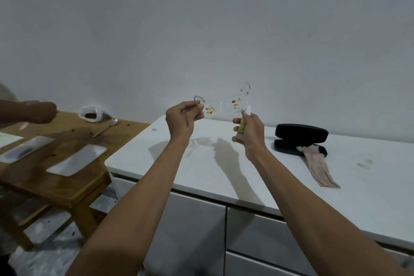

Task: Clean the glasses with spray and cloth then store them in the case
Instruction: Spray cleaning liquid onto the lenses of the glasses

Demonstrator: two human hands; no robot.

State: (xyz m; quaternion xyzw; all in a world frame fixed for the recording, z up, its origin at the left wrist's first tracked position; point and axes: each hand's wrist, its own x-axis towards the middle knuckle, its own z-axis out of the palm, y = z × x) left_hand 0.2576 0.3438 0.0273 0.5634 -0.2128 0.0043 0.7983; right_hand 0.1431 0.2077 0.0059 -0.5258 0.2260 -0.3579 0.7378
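A: Glasses (224,105) w/ orange smears, held above bench (156,163) — left hand (182,119) pinches temple; right hand (248,134) grips spray (242,124).

B: Risk: thin pinch, frame could slip; nozzle may miss lens.

Both forearms are bare to the frame's edge, the left grip (182,120) and right grip (251,135) ungloved.

In front of me, the white counter (224,163) carries an open black case (300,139) with my pink cloth (318,163) trailing out of it. Off left, a wooden table (74,186) holds white trays (77,160).
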